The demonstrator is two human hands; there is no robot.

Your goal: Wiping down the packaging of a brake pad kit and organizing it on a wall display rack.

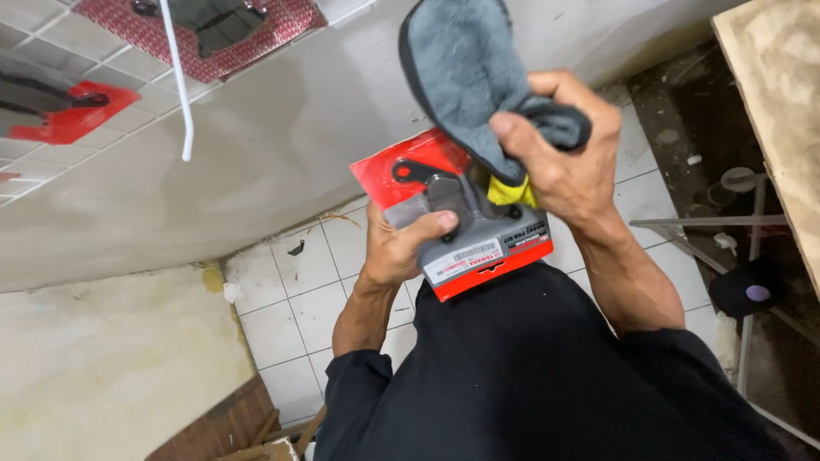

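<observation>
My left hand (pixel 395 248) is closed around the lower left edge of a red and grey blister pack (pixel 461 218), thumb pressed on its front. My right hand (pixel 559 154) is gripping a grey cloth (pixel 465 72) bunched in the fingers, and the cloth lies against the upper right part of the pack. So the pack is between both hands, held up in front of my dark clothes, above the white floor tiles (pixel 295 307).

I think the pack could slip, because the left hand holds it only by one edge and the right hand pushes on it with the cloth. If I rub too hard, the thin card may bend. The loose upper part of the cloth hangs free and could catch on something.

A yellow piece (pixel 511 192) shows under the right hand; I cannot tell if it belongs to the cloth or the pack. The cloth hides the top right of the pack. More red packs (pixel 73 115) lie far beyond the left hand, only partly in view.
</observation>
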